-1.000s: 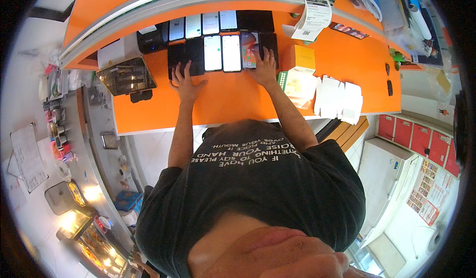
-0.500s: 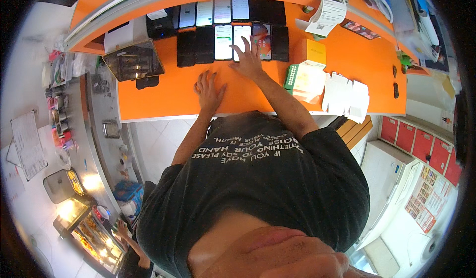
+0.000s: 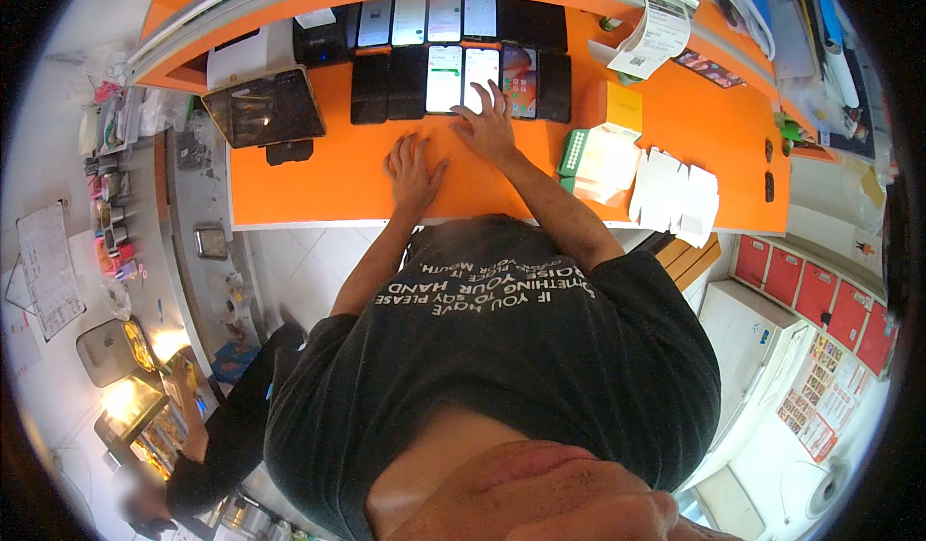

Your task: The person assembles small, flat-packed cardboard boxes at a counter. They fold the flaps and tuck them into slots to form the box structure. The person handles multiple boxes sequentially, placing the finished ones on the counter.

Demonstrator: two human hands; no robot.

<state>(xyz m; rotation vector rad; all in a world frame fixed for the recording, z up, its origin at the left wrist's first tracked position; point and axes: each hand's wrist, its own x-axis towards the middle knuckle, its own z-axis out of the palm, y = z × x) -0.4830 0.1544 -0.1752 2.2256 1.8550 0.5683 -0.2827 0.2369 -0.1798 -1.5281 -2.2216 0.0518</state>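
Observation:
Phones lie in two rows on the orange counter [image 3: 338, 189]. My right hand [image 3: 489, 134] reaches over a phone with a bright white screen [image 3: 480, 67], fingers spread and fingertips over its lower half; whether they touch the glass I cannot tell. Left of it lies another lit phone [image 3: 445, 78], and on the right a phone with a colourful icon screen [image 3: 522, 73]. Dark-screened phones [image 3: 369, 88] flank them. My left hand [image 3: 413, 173] rests on the bare counter below the phones, holding nothing, with its fingers stretched out.
A tablet in a frame [image 3: 265, 112] stands at the left. On the right are a yellow box [image 3: 620, 107], a green-and-white box [image 3: 579, 155] and white paper slips [image 3: 666, 194]. A printed receipt [image 3: 651, 40] hangs from the shelf. Another person's dark sleeve [image 3: 236, 425] appears lower left, beside a lit display case.
My right fingertips have drawn down the phone's screen toward me. The left hand stays on the counter. The other person has moved further into view at lower left, arm stretched toward the display case.

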